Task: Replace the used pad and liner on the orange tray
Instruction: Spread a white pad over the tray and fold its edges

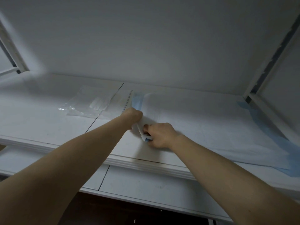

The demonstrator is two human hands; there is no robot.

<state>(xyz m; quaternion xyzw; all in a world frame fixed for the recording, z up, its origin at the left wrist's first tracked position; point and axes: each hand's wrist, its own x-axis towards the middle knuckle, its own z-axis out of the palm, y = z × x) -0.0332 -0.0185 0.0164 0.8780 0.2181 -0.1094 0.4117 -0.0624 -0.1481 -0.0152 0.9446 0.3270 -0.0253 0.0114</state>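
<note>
Both together: left hand and right hand are gripping the bunched left end of the pad, which is stretching rightward along the counter; plastic bag lying leftward.

Single wide-angle head view: faces forward and down onto white shelf, close up.

Bare shelf left of plastic bag; wall just behind pad.

White pad, blue border.
</note>
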